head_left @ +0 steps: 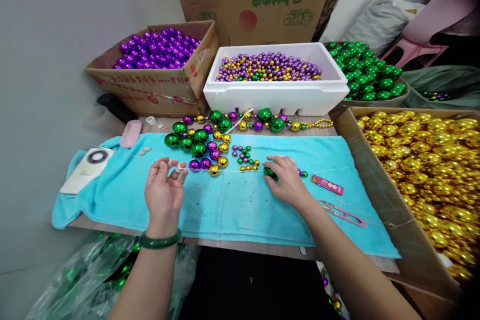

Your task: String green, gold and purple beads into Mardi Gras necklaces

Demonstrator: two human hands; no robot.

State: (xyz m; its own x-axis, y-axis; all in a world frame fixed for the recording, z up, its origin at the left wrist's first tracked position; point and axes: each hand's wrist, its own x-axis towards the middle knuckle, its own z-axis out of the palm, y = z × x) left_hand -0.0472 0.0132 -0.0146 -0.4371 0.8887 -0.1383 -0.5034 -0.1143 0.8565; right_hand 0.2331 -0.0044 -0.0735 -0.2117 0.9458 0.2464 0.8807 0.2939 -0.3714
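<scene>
My left hand [165,187], palm up with taped fingertips, pinches a thin white string [228,170] above the turquoise towel [232,210]. The string runs right to my right hand [285,180], whose fingers curl over a large green bead [270,172]. Small purple and green beads [302,173] show just beyond that hand. Between and behind the hands lie small loose beads [245,152]. Larger green beads [185,143], purple beads [205,163] and gold beads [223,148] are grouped near my left hand.
A finished-looking bead strand [277,124] lies behind the towel. Boxes hold purple [142,87], mixed [275,94] and gold beads [375,180]; green beads [365,72] are back right. Pink snips [347,214] and a pink packet [327,185] lie right, a white device [86,170] left.
</scene>
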